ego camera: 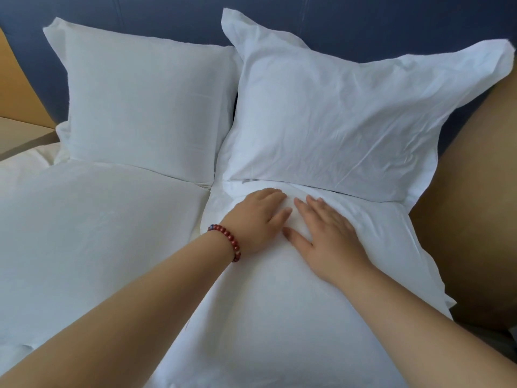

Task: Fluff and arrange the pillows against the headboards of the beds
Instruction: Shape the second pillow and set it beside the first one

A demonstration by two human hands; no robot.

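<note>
1. 2 white pillows lean against the dark blue headboard (363,29): the left pillow (145,107) and the right pillow (349,121), with their inner edges touching.
2. The front pillow (279,303) lies flat, touching the right pillow's lower edge.
3. The left hand (257,219), with a red bead bracelet (229,242) at the wrist, presses on the front pillow, fingers released and grasping nothing.
4. The right hand (324,233) presses just beside it, fingers spread straight.

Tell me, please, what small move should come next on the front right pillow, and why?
Probably sweep both hands outward to smooth it: the left hand and right hand press side by side on the front pillow, whose top edge bunches against the upright pillow.
</note>
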